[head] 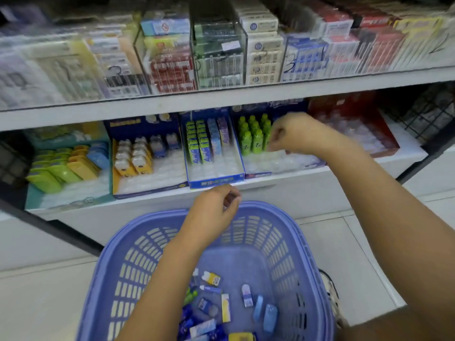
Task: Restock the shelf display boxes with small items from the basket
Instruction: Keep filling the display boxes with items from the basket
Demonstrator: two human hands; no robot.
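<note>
Shelf [295, 193], lower tier, L to R: teal box [73, 200] w/ green and yellow packs at back-left, front of its white tray bare. Navy-yellow box [150, 188]: packs at rear left, front rows free. Blue box [216, 181] sits furthest fwd, packs at rear, front slots open. Left hand [211, 210] just below its front lip, over far rim of basket [133, 254]; grip curled, thumb near fingertips, can't tell if anything's held. Basket is purple slotted plastic, small items [246, 297] loose in its bottom. Green bottles [253, 136] upright at back of next box. Right hand [295, 136] at their front row, grip curled, blurred, contents unclear. Red box [386, 148] far right.
</note>
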